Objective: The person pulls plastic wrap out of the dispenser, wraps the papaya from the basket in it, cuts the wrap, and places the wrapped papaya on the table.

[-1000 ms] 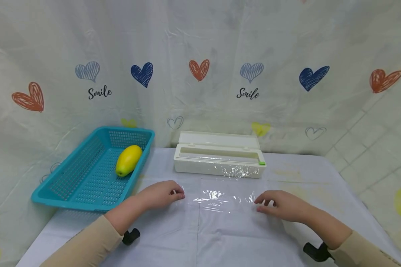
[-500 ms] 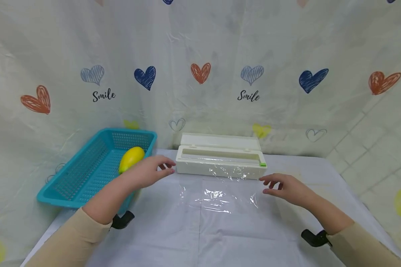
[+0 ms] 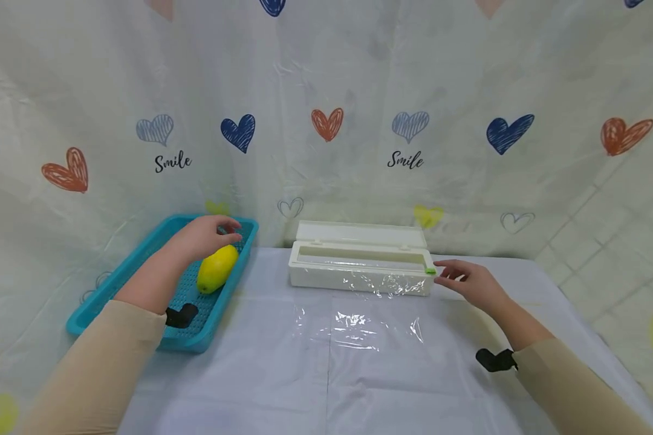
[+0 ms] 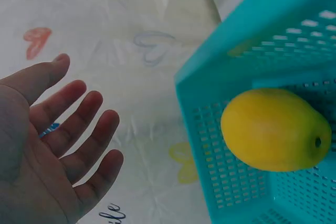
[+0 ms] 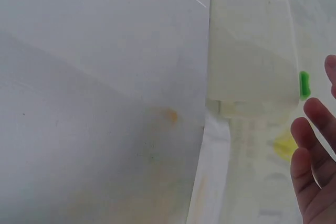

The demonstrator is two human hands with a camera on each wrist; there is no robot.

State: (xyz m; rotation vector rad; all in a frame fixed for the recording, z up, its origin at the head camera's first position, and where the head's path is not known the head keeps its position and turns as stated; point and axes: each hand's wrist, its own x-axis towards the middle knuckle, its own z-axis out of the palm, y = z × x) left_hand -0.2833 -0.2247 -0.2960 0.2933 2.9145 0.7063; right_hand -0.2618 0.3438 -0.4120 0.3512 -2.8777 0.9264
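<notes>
A white-covered table (image 3: 283, 386) stands before a heart-printed curtain. A loose, flimsy sheet of cling film (image 3: 359, 323) lies nearest. Beyond it, the right hand (image 3: 470, 284), fingers relaxed and holding nothing, hovers beside the open white dispenser box (image 3: 359, 269). The left hand (image 3: 204, 237), spread and empty, is just above the mango (image 3: 216, 268), which looks smooth, firm and best grasped around its middle, alone in the teal basket (image 3: 114, 284).

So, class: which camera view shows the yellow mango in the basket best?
The left wrist view: the mango fills the frame, lying in the turquoise basket, with the open left hand apart from it. The head view shows it smaller, partly behind that hand. The right wrist view misses it.
</notes>
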